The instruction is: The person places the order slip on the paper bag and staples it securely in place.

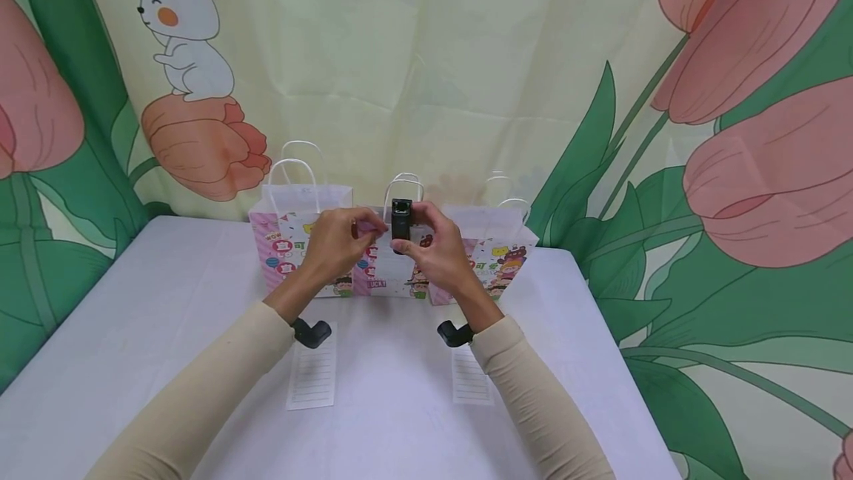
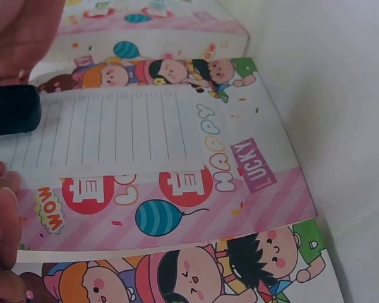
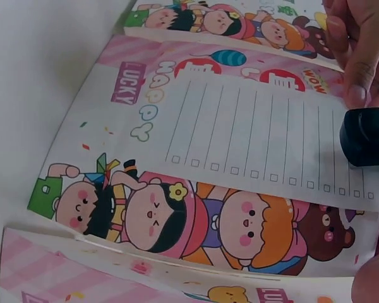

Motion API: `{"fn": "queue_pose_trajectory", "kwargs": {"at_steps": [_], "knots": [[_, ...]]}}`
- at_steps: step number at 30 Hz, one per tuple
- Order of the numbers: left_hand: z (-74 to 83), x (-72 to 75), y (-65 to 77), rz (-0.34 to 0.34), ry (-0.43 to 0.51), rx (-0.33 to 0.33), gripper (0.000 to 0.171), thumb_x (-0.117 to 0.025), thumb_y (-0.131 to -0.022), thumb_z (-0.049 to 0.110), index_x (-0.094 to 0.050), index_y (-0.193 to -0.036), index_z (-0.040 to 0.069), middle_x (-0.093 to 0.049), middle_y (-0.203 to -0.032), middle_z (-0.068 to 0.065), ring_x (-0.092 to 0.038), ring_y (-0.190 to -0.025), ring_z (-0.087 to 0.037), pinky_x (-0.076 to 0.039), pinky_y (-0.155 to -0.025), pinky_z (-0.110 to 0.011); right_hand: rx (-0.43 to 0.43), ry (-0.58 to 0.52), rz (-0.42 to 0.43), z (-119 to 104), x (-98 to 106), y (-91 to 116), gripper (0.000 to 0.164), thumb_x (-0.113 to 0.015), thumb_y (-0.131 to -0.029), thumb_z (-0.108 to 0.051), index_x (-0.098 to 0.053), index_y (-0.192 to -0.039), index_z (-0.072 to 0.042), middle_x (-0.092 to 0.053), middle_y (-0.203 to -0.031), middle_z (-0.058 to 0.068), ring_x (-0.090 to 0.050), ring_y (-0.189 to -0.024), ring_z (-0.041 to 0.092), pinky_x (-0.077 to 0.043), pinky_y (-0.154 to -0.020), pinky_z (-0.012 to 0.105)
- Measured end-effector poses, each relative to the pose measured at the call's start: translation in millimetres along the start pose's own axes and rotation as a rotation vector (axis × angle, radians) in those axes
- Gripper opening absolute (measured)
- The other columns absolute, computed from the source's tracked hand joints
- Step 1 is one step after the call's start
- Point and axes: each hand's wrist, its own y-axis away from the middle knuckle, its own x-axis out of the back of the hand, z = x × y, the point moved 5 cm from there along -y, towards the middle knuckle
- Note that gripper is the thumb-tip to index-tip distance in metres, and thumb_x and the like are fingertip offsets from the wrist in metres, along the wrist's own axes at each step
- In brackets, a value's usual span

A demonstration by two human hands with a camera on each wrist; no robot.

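A black stapler stands upright in my right hand, its fingers and thumb gripping it at the top of the middle paper bag. In the right wrist view the stapler's rounded end overlaps the top of a lined checklist, which lies flat against the bag's printed front. My left hand pinches at the checklist's upper left corner, thumb and forefinger together. In the left wrist view, its curled fingertips are right beside the sheet's edge. The stapler hides part of the sheet's top.
Similar printed bags with white handles stand on both sides, a left bag and a right bag. Two more lined sheets lie in front, a left sheet and a right sheet, on the white-covered table. A floral curtain hangs behind.
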Motion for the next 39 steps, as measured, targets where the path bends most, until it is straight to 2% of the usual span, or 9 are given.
{"fn": "queue_pose_trajectory", "kwargs": {"at_steps": [6, 15, 20, 24, 31, 34, 39], "knots": [[0.0, -0.8, -0.1, 0.002, -0.002, 0.001, 0.011, -0.077, -0.095, 0.005, -0.083, -0.103, 0.010, -0.083, -0.100, -0.008, -0.064, -0.072, -0.022, -0.054, -0.065, -0.032, 0.019, -0.018, -0.005, 1.8, -2.1, 0.2, 0.057, -0.083, -0.090, -0.011, -0.058, -0.142, -0.013, -0.070, -0.130, 0.010, -0.067, -0.121, 0.026, -0.064, -0.091, 0.043], [-1.1, -1.3, -0.3, 0.002, -0.010, 0.012, 0.010, -0.078, -0.095, 0.006, -0.084, -0.103, 0.010, -0.083, -0.100, -0.008, -0.063, -0.072, -0.022, -0.054, -0.065, -0.032, 0.051, 0.022, 0.022, -0.4, -5.9, -1.4, 0.052, -0.081, -0.092, -0.007, -0.058, -0.139, -0.008, -0.072, -0.123, 0.014, -0.068, -0.116, 0.027, -0.064, -0.089, 0.041], [-1.3, -1.9, -0.2, -0.003, 0.001, 0.016, 0.011, -0.078, -0.095, 0.004, -0.084, -0.102, 0.010, -0.082, -0.099, -0.008, -0.062, -0.071, -0.021, -0.052, -0.064, -0.032, 0.065, 0.053, 0.081, -1.1, -7.4, -2.1, 0.051, -0.082, -0.090, -0.005, -0.061, -0.136, -0.006, -0.075, -0.118, 0.015, -0.070, -0.112, 0.027, -0.060, -0.098, 0.045], [-0.9, -2.2, -0.6, -0.010, 0.006, 0.013, 0.011, -0.078, -0.094, 0.004, -0.083, -0.102, 0.010, -0.083, -0.098, -0.008, -0.061, -0.070, -0.021, -0.051, -0.063, -0.031, 0.049, 0.077, 0.141, -0.7, -7.7, -2.6, 0.050, -0.085, -0.088, -0.006, -0.063, -0.134, -0.005, -0.077, -0.114, 0.015, -0.071, -0.110, 0.027, -0.057, -0.097, 0.047], [-0.3, -1.2, -3.9, 0.005, 0.007, -0.005, 0.010, -0.079, -0.094, 0.004, -0.083, -0.101, 0.010, -0.082, -0.096, -0.007, -0.058, -0.068, -0.021, -0.049, -0.061, -0.032, 0.037, 0.092, 0.203, -3.0, -6.7, -7.4, 0.051, -0.087, -0.086, -0.005, -0.066, -0.133, -0.004, -0.078, -0.112, 0.015, -0.072, -0.110, 0.028, -0.054, -0.105, 0.048], [0.0, -1.6, -4.8, 0.009, 0.011, -0.007, 0.009, -0.079, -0.094, 0.005, -0.083, -0.100, 0.009, -0.082, -0.095, -0.008, -0.057, -0.067, -0.021, -0.048, -0.060, -0.032, 0.043, 0.100, 0.206, -3.0, -6.7, -8.5, 0.052, -0.087, -0.085, -0.004, -0.066, -0.133, -0.004, -0.078, -0.113, 0.015, -0.073, -0.110, 0.029, -0.054, -0.104, 0.049], [0.2, -1.9, -4.1, 0.012, 0.010, -0.002, 0.007, -0.079, -0.094, 0.006, -0.083, -0.099, 0.009, -0.082, -0.094, -0.007, -0.057, -0.067, -0.021, -0.047, -0.060, -0.032, 0.069, 0.104, 0.186, 0.0, -10.6, -7.2, 0.053, -0.083, -0.090, -0.007, -0.061, -0.139, -0.006, -0.076, -0.119, 0.014, -0.070, -0.114, 0.028, -0.049, -0.109, 0.050]]}}
